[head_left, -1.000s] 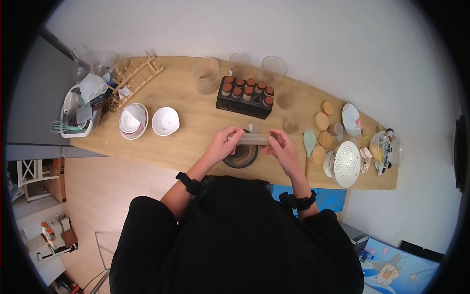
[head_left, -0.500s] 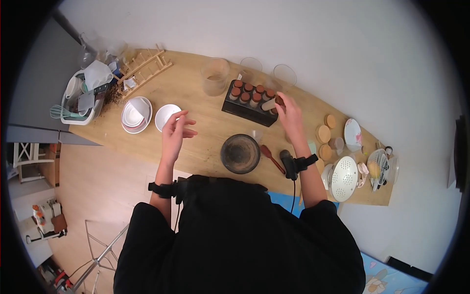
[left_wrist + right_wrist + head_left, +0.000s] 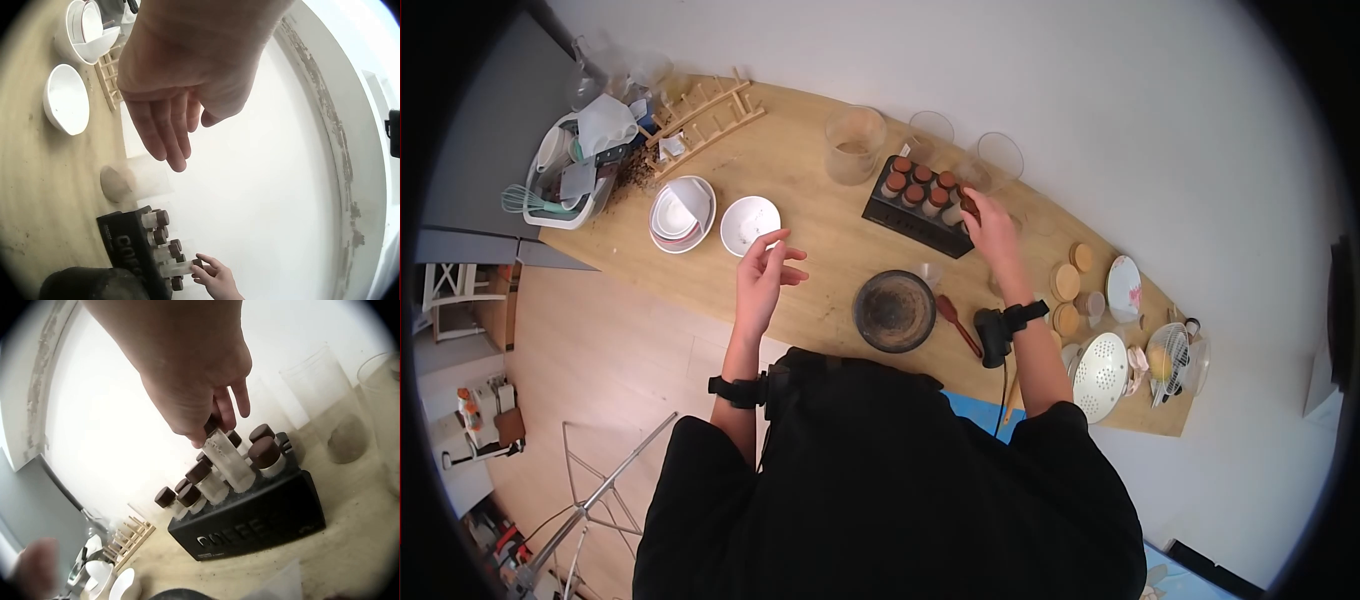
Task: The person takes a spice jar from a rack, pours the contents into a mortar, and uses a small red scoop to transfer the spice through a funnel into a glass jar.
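Observation:
My right hand [image 3: 992,232] pinches the brown cap of a clear tube [image 3: 229,464] at the right part of the black rack [image 3: 917,226]. In the right wrist view the tube stands raised above its neighbours, its lower end at the rack's top. Other brown-capped tubes [image 3: 267,456] stand in the rack. My left hand [image 3: 762,282] hangs with relaxed fingers near the white bowl [image 3: 750,226], holding nothing. Below the rack lies a dark round bowl [image 3: 894,311].
A dark red spoon [image 3: 958,325] lies right of the dark bowl. Clear containers [image 3: 855,147] stand behind the rack. Stacked white bowls [image 3: 668,232] and a wooden rack [image 3: 705,130] are at left; wooden lids [image 3: 1065,282] and a white colander [image 3: 1099,377] at right.
Both hands were together over the dark bowl with a clear tube. They parted: the left went left and released it; the right carried a tube to the rack. The head view has also shifted.

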### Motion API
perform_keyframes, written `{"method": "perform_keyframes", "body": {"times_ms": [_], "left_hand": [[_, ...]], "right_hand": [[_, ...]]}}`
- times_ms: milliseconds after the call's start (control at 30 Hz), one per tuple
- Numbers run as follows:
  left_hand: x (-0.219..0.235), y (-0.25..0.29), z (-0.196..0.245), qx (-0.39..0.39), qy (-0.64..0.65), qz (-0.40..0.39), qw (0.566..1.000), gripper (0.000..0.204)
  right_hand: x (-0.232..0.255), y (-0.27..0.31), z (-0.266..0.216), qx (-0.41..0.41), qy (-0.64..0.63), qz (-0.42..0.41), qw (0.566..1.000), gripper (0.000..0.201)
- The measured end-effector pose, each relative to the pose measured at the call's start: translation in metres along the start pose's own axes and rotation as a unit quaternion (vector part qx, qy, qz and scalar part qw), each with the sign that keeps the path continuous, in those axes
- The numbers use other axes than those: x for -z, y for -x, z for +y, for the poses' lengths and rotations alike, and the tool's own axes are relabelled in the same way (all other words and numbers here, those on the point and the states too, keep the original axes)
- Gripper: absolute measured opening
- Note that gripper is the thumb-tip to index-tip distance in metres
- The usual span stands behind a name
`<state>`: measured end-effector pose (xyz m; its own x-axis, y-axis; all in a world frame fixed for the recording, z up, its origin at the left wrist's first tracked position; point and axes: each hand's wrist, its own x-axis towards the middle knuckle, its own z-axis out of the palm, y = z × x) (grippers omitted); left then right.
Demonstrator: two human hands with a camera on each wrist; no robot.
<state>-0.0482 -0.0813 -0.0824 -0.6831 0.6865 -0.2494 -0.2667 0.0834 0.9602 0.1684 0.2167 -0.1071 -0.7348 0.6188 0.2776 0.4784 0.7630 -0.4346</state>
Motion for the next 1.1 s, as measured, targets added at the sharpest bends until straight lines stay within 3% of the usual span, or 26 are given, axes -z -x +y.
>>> {"method": "perform_keyframes", "body": {"times_ms": [100, 200, 267, 400, 467, 600, 667, 733, 800, 867, 1000, 1100], "left_hand": [[0.003, 0.002, 0.0, 0.009, -0.005, 0.002, 1.0, 0.03], [0.005, 0.003, 0.001, 0.007, -0.012, 0.004, 1.0, 0.031], [0.006, 0.004, 0.001, 0.014, -0.015, 0.008, 1.0, 0.03], [0.006, 0.009, 0.0, 0.016, -0.019, 0.004, 1.0, 0.03], [0.003, 0.009, -0.002, 0.035, -0.026, -0.007, 0.999, 0.03], [-0.012, 0.006, -0.001, 0.04, -0.036, -0.081, 0.995, 0.029], [-0.029, 0.001, -0.005, 0.035, -0.048, -0.106, 0.993, 0.029], [-0.06, -0.002, -0.004, -0.034, -0.119, -0.165, 0.978, 0.032], [-0.101, -0.002, -0.003, -0.17, -0.205, -0.191, 0.945, 0.037], [-0.145, 0.006, 0.026, -0.398, -0.303, -0.136, 0.855, 0.048], [-0.2, 0.012, 0.037, -0.443, -0.287, -0.196, 0.827, 0.049], [-0.219, 0.025, 0.039, -0.18, -0.341, -0.41, 0.826, 0.044]], "right_hand": [[-0.014, 0.003, -0.001, 0.0, 0.032, 0.029, 0.999, 0.041], [-0.022, 0.009, 0.003, -0.02, 0.056, -0.014, 0.998, 0.041], [-0.027, 0.015, 0.008, 0.033, 0.027, 0.068, 0.997, 0.04], [-0.028, 0.029, 0.019, -0.003, 0.062, 0.097, 0.993, 0.04], [-0.027, 0.032, 0.025, -0.08, 0.033, 0.004, 0.996, 0.038], [-0.006, 0.022, 0.032, -0.039, 0.042, 0.042, 0.997, 0.035], [0.04, 0.016, 0.008, -0.117, 0.038, 0.042, 0.992, 0.03], [0.087, 0.013, -0.018, -0.175, -0.012, 0.054, 0.983, 0.031], [0.116, 0.023, -0.028, -0.232, -0.058, 0.07, 0.968, 0.034], [0.127, 0.034, -0.039, -0.279, -0.123, 0.051, 0.951, 0.037], [0.142, 0.061, -0.069, -0.31, -0.186, 0.058, 0.93, 0.036], [0.16, 0.084, -0.061, -0.305, -0.22, 0.039, 0.926, 0.03]]}}
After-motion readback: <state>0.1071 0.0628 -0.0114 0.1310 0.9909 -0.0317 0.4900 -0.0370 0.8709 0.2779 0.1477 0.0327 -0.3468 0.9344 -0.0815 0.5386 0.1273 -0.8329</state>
